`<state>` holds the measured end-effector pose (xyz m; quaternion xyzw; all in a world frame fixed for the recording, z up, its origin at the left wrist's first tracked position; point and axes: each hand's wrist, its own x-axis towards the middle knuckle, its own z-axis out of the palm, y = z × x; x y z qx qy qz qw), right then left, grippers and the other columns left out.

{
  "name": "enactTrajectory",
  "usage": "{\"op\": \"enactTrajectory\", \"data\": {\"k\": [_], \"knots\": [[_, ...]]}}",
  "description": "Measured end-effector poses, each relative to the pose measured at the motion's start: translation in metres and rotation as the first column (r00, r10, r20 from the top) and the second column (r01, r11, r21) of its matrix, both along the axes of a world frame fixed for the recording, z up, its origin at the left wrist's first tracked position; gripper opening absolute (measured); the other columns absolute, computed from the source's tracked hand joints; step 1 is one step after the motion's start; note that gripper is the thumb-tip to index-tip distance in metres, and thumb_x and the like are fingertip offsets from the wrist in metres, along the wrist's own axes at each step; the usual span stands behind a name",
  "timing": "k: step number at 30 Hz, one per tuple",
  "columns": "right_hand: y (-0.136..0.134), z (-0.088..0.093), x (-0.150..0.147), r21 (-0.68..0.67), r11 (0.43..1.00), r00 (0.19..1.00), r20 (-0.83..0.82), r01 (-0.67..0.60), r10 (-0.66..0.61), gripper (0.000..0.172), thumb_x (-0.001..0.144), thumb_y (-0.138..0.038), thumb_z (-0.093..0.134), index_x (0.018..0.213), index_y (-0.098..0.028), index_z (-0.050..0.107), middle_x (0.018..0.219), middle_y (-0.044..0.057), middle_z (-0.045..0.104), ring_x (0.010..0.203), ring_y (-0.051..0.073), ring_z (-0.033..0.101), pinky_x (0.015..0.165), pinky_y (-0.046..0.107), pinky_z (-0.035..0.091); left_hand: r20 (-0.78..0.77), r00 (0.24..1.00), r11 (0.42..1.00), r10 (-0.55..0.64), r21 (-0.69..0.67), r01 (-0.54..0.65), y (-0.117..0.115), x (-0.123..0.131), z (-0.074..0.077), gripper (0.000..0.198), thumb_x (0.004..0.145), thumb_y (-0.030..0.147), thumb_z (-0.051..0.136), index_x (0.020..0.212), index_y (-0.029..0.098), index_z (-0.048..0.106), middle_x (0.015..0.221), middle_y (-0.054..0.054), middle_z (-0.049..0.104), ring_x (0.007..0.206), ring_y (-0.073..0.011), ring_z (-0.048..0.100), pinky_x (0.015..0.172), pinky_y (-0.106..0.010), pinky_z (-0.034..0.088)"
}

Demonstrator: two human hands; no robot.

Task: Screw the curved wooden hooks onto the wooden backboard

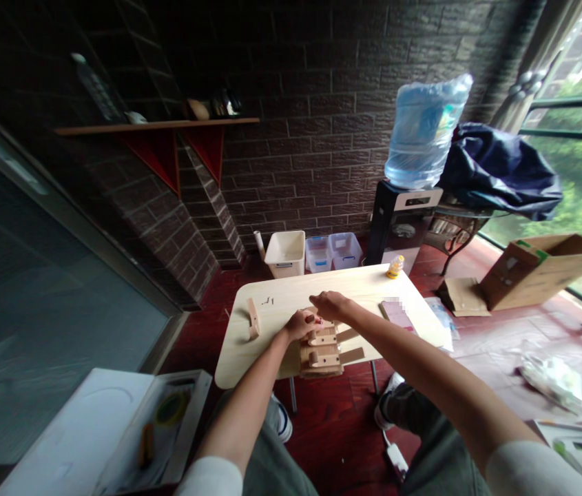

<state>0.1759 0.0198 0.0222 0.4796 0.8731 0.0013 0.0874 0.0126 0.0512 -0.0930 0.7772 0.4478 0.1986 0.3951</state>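
Note:
A light wooden assembly (324, 340) sits at the front edge of the small table, partly overhanging it. It has flat strips with dark holes, short upright pegs and slats sticking out to the right. At its far end, my left hand (301, 324) is closed around a small wooden part, with the fingertips beside a peg. Just above and to the right, my right hand (330, 305) is closed in a fist over the same end; whatever it grips is hidden by the fingers. A loose wooden bar (253, 318) lies to the left, near some small dark screws (268, 301).
On the pale table (233, 358) are a yellow-capped bottle (395, 266) and a flat booklet (397, 313) on the right. Behind stand plastic bins (284, 255) and a water dispenser (399, 220). An open white case (167, 420) is at lower left, a cardboard box (533, 275) at right.

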Motion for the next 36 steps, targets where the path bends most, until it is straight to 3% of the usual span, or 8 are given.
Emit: {"op": "enactTrajectory", "data": {"k": [9,13,20,30,33,36], "knots": [[-0.006,0.006,0.002,-0.048,0.994,0.995,-0.033,0.094,-0.095,0.038,0.091,-0.027,0.056,0.125,-0.009,0.058,0.109,0.022,0.071,0.098,0.028,0.071,0.075,0.034,0.057,-0.007,1.0,1.0,0.024,-0.009,-0.024,-0.004,0.002,0.005,0.018,0.067,0.033,0.076,0.07,0.016,0.069,0.08,-0.005,0.07,0.074,-0.0181,0.066,0.069,-0.028,0.051],[-0.007,0.005,0.001,-0.069,0.996,0.998,-0.016,0.056,-0.057,0.045,0.091,-0.03,0.056,0.131,-0.01,0.054,0.11,0.021,0.071,0.099,0.029,0.071,0.075,0.034,0.057,0.01,1.0,1.0,0.023,0.021,-0.024,-0.001,0.001,0.0,0.027,0.067,0.038,0.078,0.062,0.016,0.062,0.075,-0.004,0.067,0.073,-0.0163,0.064,0.068,-0.026,0.049],[-0.005,-0.006,0.003,-0.011,1.0,1.0,0.0,0.009,-0.009,0.037,0.093,-0.021,0.052,0.128,-0.011,0.057,0.109,0.019,0.072,0.101,0.027,0.07,0.079,0.033,0.056,0.03,0.999,1.0,-0.015,0.023,0.014,0.001,0.001,-0.004,0.021,0.073,0.038,0.074,0.073,0.017,0.069,0.082,-0.004,0.07,0.076,-0.0162,0.065,0.072,-0.026,0.049],[-0.008,0.01,-0.004,-0.069,0.989,0.99,-0.028,0.133,-0.135,0.035,0.09,-0.03,0.06,0.117,-0.008,0.065,0.11,0.022,0.071,0.099,0.029,0.071,0.077,0.034,0.056,0.029,1.0,0.998,-0.012,0.064,0.01,0.001,0.001,-0.004,0.031,0.071,0.038,0.076,0.06,0.016,0.057,0.067,0.001,0.058,0.063,-0.0119,0.053,0.063,-0.024,0.041],[-0.012,0.012,-0.004,-0.028,0.993,0.993,-0.028,0.115,-0.116,0.039,0.089,-0.031,0.062,0.124,-0.013,0.062,0.11,0.019,0.072,0.1,0.029,0.071,0.077,0.035,0.056,0.042,0.999,0.999,-0.001,0.047,-0.001,0.0,0.001,-0.003,0.04,0.067,0.043,0.078,0.055,0.017,0.05,0.061,0.003,0.051,0.059,-0.0102,0.048,0.06,-0.024,0.039],[-0.013,0.01,-0.003,0.011,0.999,0.999,-0.018,0.047,-0.047,0.036,0.092,-0.028,0.058,0.125,-0.014,0.06,0.111,0.018,0.072,0.1,0.028,0.071,0.078,0.035,0.056,0.058,0.998,0.999,0.031,-0.013,-0.03,-0.001,0.001,-0.003,0.038,0.066,0.044,0.079,0.059,0.016,0.054,0.061,0.003,0.051,0.058,-0.0105,0.047,0.06,-0.025,0.039]]}}
